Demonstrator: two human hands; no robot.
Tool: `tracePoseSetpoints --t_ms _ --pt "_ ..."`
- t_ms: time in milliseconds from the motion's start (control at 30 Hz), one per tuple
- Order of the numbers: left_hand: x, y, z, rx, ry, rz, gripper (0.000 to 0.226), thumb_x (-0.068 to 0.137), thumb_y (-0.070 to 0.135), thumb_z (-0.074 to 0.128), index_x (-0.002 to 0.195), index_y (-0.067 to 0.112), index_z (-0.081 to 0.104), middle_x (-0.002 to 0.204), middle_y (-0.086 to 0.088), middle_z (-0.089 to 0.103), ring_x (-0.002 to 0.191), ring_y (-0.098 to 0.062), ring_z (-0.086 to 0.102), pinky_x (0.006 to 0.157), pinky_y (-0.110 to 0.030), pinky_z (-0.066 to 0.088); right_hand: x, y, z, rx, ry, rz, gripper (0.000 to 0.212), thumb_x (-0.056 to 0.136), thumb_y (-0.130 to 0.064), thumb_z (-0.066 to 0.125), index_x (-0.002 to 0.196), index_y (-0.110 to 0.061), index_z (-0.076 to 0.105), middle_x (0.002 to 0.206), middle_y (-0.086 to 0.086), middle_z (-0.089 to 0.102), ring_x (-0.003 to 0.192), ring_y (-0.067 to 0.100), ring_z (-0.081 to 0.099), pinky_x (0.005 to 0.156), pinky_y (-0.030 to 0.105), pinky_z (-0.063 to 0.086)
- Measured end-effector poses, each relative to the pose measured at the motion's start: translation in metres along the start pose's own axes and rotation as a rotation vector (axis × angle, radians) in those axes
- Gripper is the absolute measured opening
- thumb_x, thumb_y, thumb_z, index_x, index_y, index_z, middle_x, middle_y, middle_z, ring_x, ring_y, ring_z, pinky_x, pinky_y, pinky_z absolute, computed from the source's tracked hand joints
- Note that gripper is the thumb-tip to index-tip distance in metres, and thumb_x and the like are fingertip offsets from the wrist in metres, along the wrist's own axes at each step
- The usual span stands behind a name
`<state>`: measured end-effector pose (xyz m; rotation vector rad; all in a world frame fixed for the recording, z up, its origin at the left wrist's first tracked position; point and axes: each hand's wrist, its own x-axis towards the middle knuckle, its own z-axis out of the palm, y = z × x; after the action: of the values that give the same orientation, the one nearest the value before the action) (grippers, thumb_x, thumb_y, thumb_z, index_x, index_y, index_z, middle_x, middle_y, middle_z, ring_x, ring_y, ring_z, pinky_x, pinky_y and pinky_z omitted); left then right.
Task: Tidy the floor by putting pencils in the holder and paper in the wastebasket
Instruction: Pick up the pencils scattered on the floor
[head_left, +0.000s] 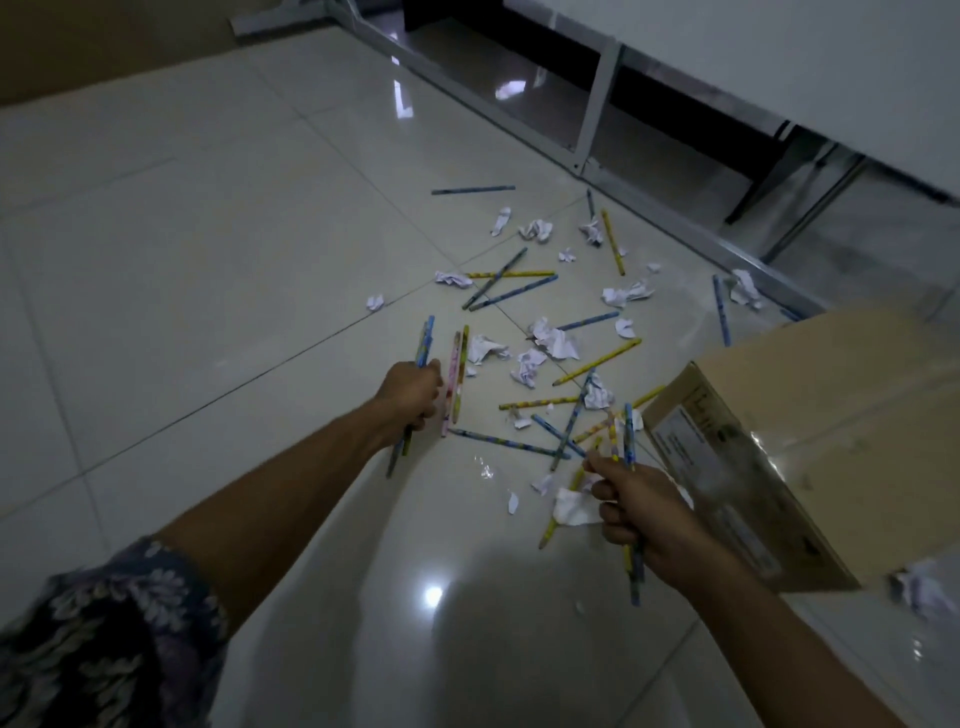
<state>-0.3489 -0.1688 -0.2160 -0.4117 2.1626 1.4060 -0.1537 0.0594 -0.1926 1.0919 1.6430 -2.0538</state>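
The left hand (410, 395) is fisted around a bundle of pencils (423, 343), arm stretched toward eleven o'clock; reaching for the pink pencil (453, 379) just beside it could loosen that grip. More pencils and crumpled paper (556, 340) litter the tiles toward one o'clock. The right hand (641, 512) clamps a second bunch (628, 431) upright near the cardboard box (810, 447), which might catch their tips; no holder or wastebasket shows

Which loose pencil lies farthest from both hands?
The blue pencil lying alone at the top of the scatter, nearly level across the tile. Every other loose pencil lies lower, among the paper balls.
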Motion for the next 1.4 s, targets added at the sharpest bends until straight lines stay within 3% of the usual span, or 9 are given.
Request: tracePoseSetpoints --t_ms 167,300,433,633,867,1067,1167,1333,1400 --pt "0.018 -0.008 0.023 0.229 0.176 0.118 0.026 0.086 0.035 0.075 0.089 0.01 0.075 0.083 -0.01 0.072 0.081 -0.028 0.069 0.067 -0.027 0.05 0.025 -0.013 0.007 -0.13 0.055 -0.083 0.036 0.098 -0.032 0.066 0.076 -0.015 0.044 0.06 0.005 0.027 0.039 0.014 0.024 0.042 0.024 0.024" --pt "0.02 -0.027 0.034 0.113 0.238 0.057 0.021 0.072 0.035 0.09 0.077 0.019 0.078 0.072 0.0 0.073 0.062 -0.01 0.066 0.048 -0.014 0.045 0.048 -0.034 0.045 -0.404 0.106 -0.222 0.031 0.093 -0.039 0.07 0.072 -0.016 0.067 0.044 -0.005 0.049 0.036 0.008 0.046 0.039 0.023 0.037" --pt "0.024 -0.042 0.03 0.049 0.252 0.014 0.026 0.065 0.039 0.094 0.056 0.024 0.075 0.057 0.004 0.071 0.054 -0.008 0.067 0.059 -0.02 0.052 0.08 -0.052 0.092 -0.589 0.122 -0.351 0.031 0.09 -0.04 0.068 0.087 -0.01 0.077 0.082 0.009 0.075 0.076 0.018 0.069 0.068 0.032 0.056" --pt "0.018 -0.057 0.024 0.019 0.222 -0.003 0.029 0.065 0.042 0.092 0.062 0.016 0.079 0.056 -0.006 0.071 0.053 -0.02 0.071 0.058 -0.028 0.058 0.127 -0.057 0.141 -0.901 0.226 -0.345 0.03 0.094 -0.035 0.058 0.092 -0.006 0.065 0.085 0.014 0.065 0.093 0.037 0.067 0.064 0.029 0.04" --pt "0.013 -0.068 0.014 0.135 0.251 0.012 0.034 0.079 0.043 0.081 0.081 0.01 0.076 0.081 -0.012 0.076 0.082 -0.029 0.073 0.074 -0.04 0.061 0.137 -0.052 0.163 -0.98 0.234 -0.272 0.057 0.074 -0.054 0.083 0.105 -0.009 0.069 0.106 0.012 0.072 0.101 0.032 0.068 0.066 0.032 0.044" --pt "0.003 -0.069 0.014 0.16 0.215 0.101 0.023 0.076 0.039 0.084 0.081 0.016 0.08 0.08 -0.003 0.077 0.08 -0.022 0.073 0.076 -0.039 0.061 0.129 -0.049 0.17 -0.982 0.209 -0.244 0.037 0.082 -0.039 0.078 0.096 -0.013 0.056 0.108 0.011 0.07 0.102 0.031 0.066 0.068 0.033 0.043" --pt "-0.002 -0.064 0.019 0.108 0.204 0.071 0.043 0.067 0.05 0.076 0.087 0.013 0.078 0.084 -0.008 0.076 0.08 -0.026 0.073 0.075 -0.043 0.063 0.124 -0.044 0.177 -1.041 0.233 -0.257 0.026 0.089 -0.031 0.069 0.105 -0.012 0.059 0.115 0.013 0.069 0.107 0.033 0.065 0.071 0.033 0.044" --pt "0.003 -0.06 0.016 0.154 0.193 0.028 0.042 0.069 0.047 0.085 0.083 0.009 0.074 0.08 -0.01 0.073 0.073 -0.024 0.071 0.064 -0.038 0.061 0.123 -0.052 0.165 -0.803 0.159 -0.174 0.036 0.087 -0.036 0.074 0.105 -0.008 0.06 0.11 0.013 0.068 0.108 0.034 0.065 0.076 0.033 0.049" --pt "0.002 -0.059 0.015 0.204 0.183 0.039 0.06 0.067 0.069 0.08 0.081 0.011 0.073 0.075 -0.007 0.071 0.073 -0.023 0.071 0.06 -0.032 0.056 0.119 -0.055 0.154 -0.641 0.153 -0.217 0.026 0.091 -0.033 0.07 0.092 -0.008 0.064 0.095 0.011 0.07 0.099 0.031 0.067 0.074 0.033 0.051"
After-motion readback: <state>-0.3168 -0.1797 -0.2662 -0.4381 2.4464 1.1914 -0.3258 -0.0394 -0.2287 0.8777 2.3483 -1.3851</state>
